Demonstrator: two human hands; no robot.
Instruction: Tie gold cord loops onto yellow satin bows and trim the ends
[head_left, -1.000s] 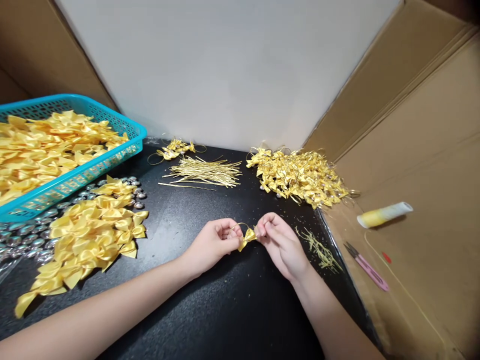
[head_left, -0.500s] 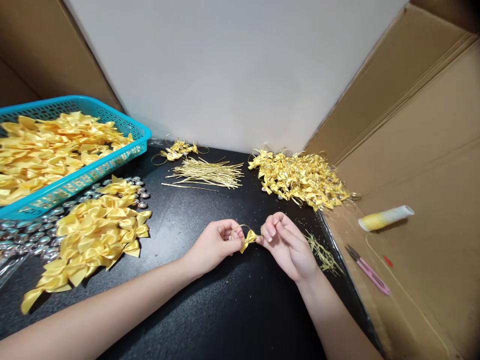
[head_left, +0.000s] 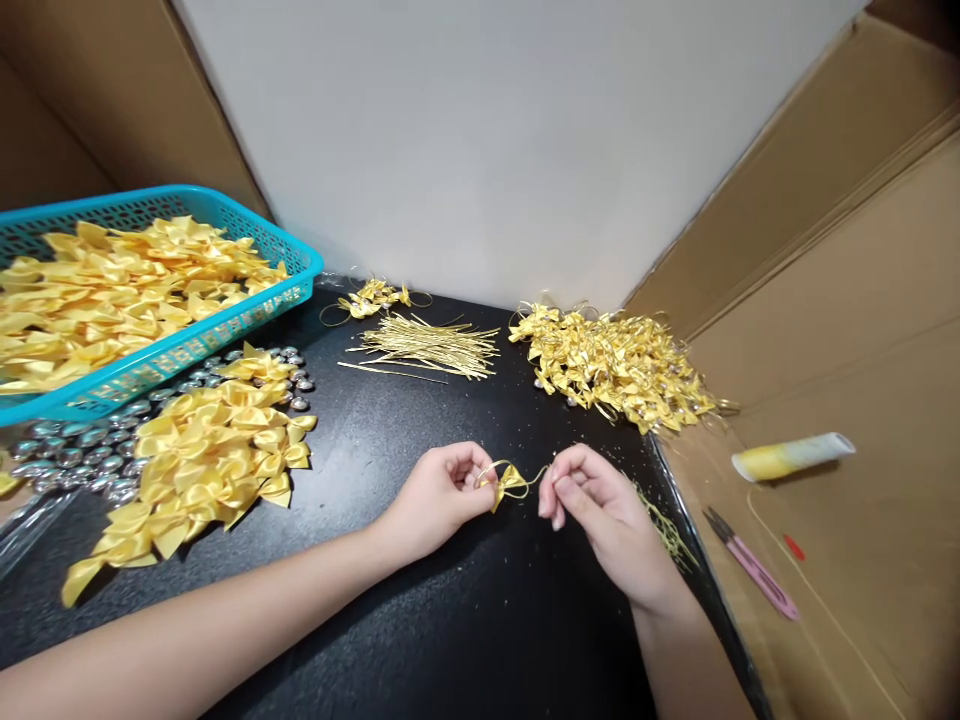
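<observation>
Over the middle of the black table, my left hand pinches a small yellow satin bow between thumb and fingers. A gold cord loops around the bow and runs off to the right. My right hand has thumb and forefinger closed on the cord's free end, a short way from the bow. Part of the cord's loop rises above my left fingertips. The back of the bow is hidden by my left thumb and fingers.
A blue basket of yellow bows stands left, with loose bows and silver beads before it. Gold cord pieces and finished bows lie behind my hands. Pink snips and a thread spool rest right.
My right hand has moved right, away from the bow, drawing the cord's end out so a loop shows between the hands. The left hand still holds the bow. The view has shifted slightly.
</observation>
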